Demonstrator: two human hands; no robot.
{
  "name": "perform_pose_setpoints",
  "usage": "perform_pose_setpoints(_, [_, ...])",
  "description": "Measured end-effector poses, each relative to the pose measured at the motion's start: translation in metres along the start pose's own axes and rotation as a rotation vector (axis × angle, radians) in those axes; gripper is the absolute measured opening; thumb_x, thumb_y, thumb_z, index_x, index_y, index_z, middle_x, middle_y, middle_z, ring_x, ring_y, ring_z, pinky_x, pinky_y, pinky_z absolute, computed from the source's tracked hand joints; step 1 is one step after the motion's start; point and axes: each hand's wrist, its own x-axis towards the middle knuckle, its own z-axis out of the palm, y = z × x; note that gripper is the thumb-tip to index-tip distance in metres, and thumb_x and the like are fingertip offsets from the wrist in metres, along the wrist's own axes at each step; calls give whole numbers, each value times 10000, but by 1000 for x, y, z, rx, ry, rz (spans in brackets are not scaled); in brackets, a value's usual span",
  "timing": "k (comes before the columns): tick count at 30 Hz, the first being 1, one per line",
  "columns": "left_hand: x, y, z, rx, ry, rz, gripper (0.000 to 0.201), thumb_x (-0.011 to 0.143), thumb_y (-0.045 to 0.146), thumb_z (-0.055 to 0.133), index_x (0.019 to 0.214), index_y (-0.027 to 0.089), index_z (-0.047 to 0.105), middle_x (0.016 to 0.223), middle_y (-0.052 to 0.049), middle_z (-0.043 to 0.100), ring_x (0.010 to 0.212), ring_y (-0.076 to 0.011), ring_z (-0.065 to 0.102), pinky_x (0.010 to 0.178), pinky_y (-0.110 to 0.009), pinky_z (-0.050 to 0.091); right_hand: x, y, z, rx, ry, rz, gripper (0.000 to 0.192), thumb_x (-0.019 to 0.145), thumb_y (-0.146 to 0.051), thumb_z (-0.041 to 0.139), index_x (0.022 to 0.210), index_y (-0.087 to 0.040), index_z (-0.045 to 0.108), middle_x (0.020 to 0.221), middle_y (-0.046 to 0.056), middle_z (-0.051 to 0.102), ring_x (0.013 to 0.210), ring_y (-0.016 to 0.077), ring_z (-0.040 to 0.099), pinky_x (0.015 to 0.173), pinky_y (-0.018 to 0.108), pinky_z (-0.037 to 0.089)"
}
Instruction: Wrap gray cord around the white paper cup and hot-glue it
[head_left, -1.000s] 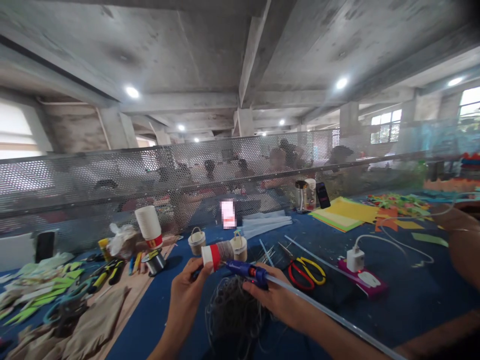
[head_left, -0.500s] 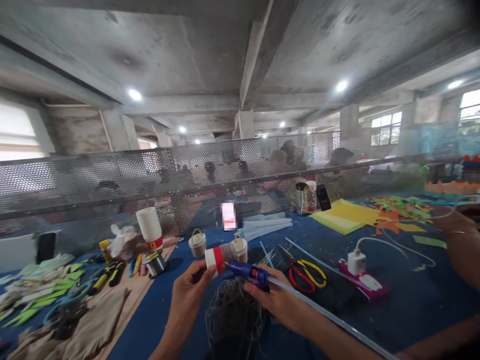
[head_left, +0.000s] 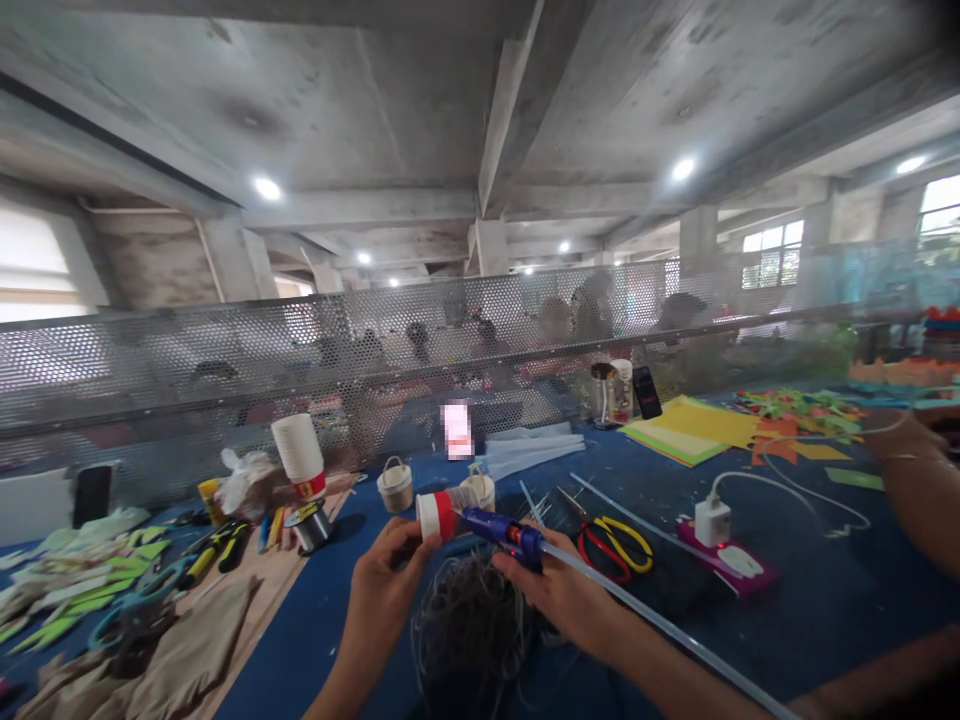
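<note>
My left hand [head_left: 386, 580] grips a small paper cup [head_left: 441, 513] on its side, white with a red band, partly wrapped in grey twine. My right hand [head_left: 559, 590] holds a blue glue gun [head_left: 501, 530], its nozzle touching the cup's twine-wrapped part. A long clear glue stick [head_left: 645, 618] runs back from the gun over my right forearm. A loose tangle of grey twine [head_left: 469, 630] lies on the blue table just below both hands.
Two small twine-covered cup baskets [head_left: 395, 485] stand beyond my hands. A stack of paper cups [head_left: 300, 460], red-and-yellow scissors [head_left: 615, 545], a white charger [head_left: 712, 520], coloured paper sheets [head_left: 694, 425] and a perforated metal screen [head_left: 225, 370] surround them. Another person's arm [head_left: 919, 490] rests at right.
The cup has turned in my left hand and risen slightly. The glue gun moved up and a little right with it, its nozzle still at the cup.
</note>
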Motion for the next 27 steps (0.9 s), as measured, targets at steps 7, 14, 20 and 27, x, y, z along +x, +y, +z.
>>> perform_pose_setpoints(7, [0, -2, 1, 15, -5, 56, 207, 809, 368, 667, 879, 187, 738, 793, -9, 586, 739, -174, 564, 652, -233, 450, 1, 4, 2, 50, 3, 22, 323, 883, -507, 559, 934, -195, 625, 811, 10, 587, 723, 144, 554, 608, 217, 433])
perform_pose_setpoints(14, [0, -6, 2, 71, -5, 110, 181, 824, 348, 654, 888, 195, 727, 780, 0, 561, 725, -168, 550, 664, -242, 438, 2, 5, 0, 50, -45, 76, 365, 888, -546, 526, 913, -189, 600, 753, -10, 561, 559, 95, 501, 491, 189, 391])
perform_pose_setpoints(20, [-2, -2, 2, 110, 3, 143, 163, 828, 342, 638, 853, 198, 711, 798, -15, 572, 740, -177, 562, 665, -239, 438, 4, -3, -5, 88, -94, 128, 381, 870, -564, 530, 900, -189, 594, 571, -44, 479, 476, 111, 484, 451, 210, 385])
perform_pose_setpoints(27, [-3, 1, 5, 139, 21, 170, 148, 818, 316, 629, 737, 199, 672, 787, -19, 572, 721, -178, 567, 668, -233, 435, 5, -6, -9, 66, -90, 152, 366, 869, -550, 527, 842, -194, 607, 515, -35, 483, 462, 142, 508, 475, 246, 411])
